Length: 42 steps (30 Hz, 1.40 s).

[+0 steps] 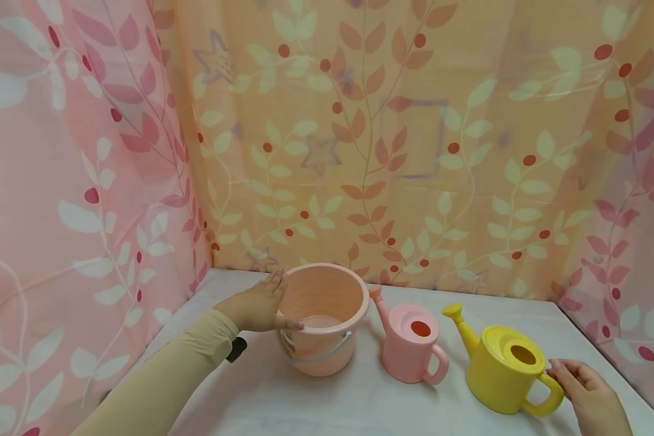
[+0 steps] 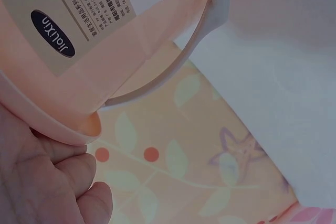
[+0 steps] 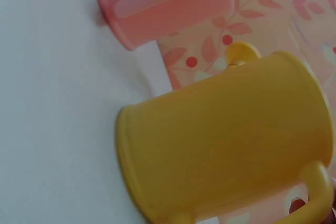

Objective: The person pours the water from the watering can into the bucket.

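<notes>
Plainly, left hand (image 1: pixel 258 303) lies outspread on bucket (image 1: pixel 318 345); right hand (image 1: pixel 593 390) grips yellow watering can (image 1: pixel 496 375).

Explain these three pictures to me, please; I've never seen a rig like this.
There is no robot here: everything is done bare-handed. The wide picture comes from a camera worn on the head; the other two come from cameras on the left and right wrists. On the white surface stand, from left to right, a peach bucket, a pink watering can and a yellow watering can. The left hand rests on the bucket's rim. The right hand is at the yellow can's handle; whether it grips it is unclear.
</notes>
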Motion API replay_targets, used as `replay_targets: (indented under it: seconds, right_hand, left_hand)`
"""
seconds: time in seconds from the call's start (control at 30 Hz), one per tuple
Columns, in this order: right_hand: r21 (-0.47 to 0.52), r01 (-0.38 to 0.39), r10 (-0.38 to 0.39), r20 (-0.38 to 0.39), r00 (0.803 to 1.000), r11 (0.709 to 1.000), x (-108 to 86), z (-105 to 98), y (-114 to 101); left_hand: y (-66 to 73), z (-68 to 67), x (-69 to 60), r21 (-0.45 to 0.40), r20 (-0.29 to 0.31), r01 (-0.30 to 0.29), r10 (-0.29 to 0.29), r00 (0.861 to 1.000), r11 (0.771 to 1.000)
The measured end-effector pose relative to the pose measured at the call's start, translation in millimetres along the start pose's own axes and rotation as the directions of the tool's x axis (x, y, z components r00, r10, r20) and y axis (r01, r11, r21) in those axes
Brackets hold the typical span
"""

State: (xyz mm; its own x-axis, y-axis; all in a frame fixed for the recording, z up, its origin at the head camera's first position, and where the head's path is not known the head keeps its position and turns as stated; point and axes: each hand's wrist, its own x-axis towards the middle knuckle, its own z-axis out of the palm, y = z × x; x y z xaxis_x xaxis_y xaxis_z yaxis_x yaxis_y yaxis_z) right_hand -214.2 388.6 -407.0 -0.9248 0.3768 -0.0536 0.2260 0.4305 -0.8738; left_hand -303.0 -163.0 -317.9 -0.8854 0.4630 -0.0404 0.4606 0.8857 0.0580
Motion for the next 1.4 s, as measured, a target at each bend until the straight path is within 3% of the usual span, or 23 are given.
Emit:
replay_targets:
  seconds: [0.13, 0.4, 0.57, 0.73, 0.93, 1.1, 1.4]
  right_hand:
    - [-0.114, -0.114, 0.115, 0.008, 0.993, 0.987, 1.1, 4, 3]
    - [-0.073, -0.144, 0.148, 0.044, 0.988, 0.987, 4.0, 7, 9]
    - [-0.053, -0.12, 0.126, 0.109, 0.986, 0.991, 2.9, 10, 11]
    - [0.008, -0.107, 0.102, 0.237, 0.966, 0.994, 1.9, 12, 15]
    - [0.007, -0.054, 0.05, 0.302, 0.952, 0.998, 3.4, 16, 21]
    - [-0.017, 0.001, 0.004, 0.289, 0.957, 1.0, 3.0, 19, 24]
    - [-0.017, 0.075, -0.071, 0.165, 0.984, 0.997, -2.3, 24, 25]
  left_hand:
    - [-0.5, 0.4, 0.7, -0.002, -0.001, 0.002, -0.002, 1.0, 1.0]
    - [-2.0, 1.1, 1.8, 0.003, -0.009, -0.011, 0.011, 1.0, 1.0]
    - [-2.7, 1.2, 1.9, 0.005, -0.003, -0.003, 0.003, 1.0, 1.0]
    - [-3.0, 2.6, 1.7, 0.004, 0.002, 0.004, -0.004, 1.0, 1.0]
    - [-3.0, 3.4, 1.3, -0.002, -0.001, 0.007, -0.007, 1.0, 1.0]
    - [-3.5, 3.6, 1.6, -0.013, -0.009, 0.002, -0.002, 1.0, 1.0]
    - [-1.5, 0.6, 0.8, -0.028, -0.006, -0.014, 0.014, 1.0, 1.0]
